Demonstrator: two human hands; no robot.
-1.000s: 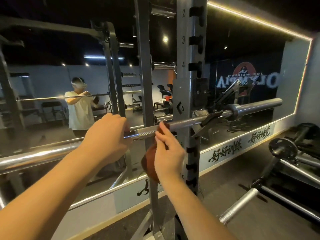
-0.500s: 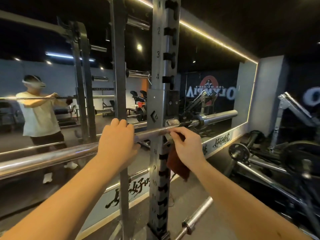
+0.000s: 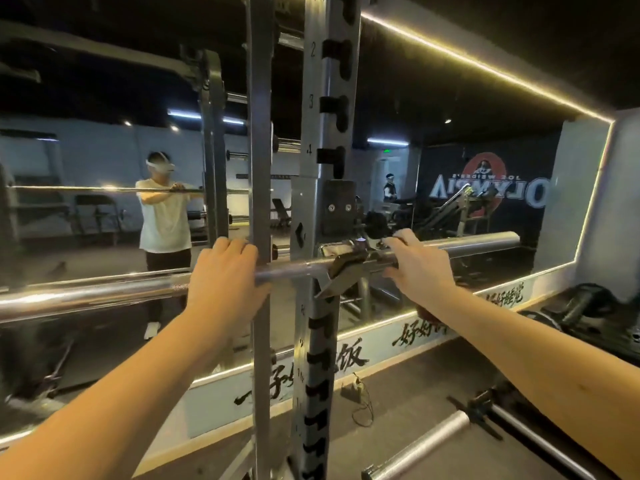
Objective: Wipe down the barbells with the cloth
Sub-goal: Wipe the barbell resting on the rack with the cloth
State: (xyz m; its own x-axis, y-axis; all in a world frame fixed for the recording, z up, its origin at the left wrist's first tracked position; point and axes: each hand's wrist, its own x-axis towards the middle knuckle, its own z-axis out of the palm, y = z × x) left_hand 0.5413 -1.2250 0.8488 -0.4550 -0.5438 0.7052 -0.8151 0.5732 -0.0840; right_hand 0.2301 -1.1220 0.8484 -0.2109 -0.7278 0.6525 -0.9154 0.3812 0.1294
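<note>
A long chrome steel barbell (image 3: 104, 294) lies level across the scene, resting in the angled metal hook (image 3: 341, 271) of a grey steel rack upright (image 3: 322, 133) that has numbered black slots. Its thicker sleeve end (image 3: 485, 242) sticks out to the right of the upright. The left hand (image 3: 225, 275) is clamped on the shaft just left of the upright, fingers curled over the top and thumb underneath. The right hand (image 3: 415, 268) is wrapped around the barbell just right of the hook, where shaft meets sleeve, fingers over the top and thumb below. A small scrap of dark red-brown cloth (image 3: 425, 312) shows under the right wrist. Whether it lies between palm and bar cannot be seen. Behind the rack is a wide wall mirror (image 3: 450, 188) edged with a glowing light strip. It reflects a person in a white T-shirt (image 3: 164, 216) holding the bar, and a dark banner with reversed lettering. On the floor at the lower right lies a second grey bar sleeve (image 3: 426, 445), and a black weight plate (image 3: 588, 303) sits further back beside the wall.
</note>
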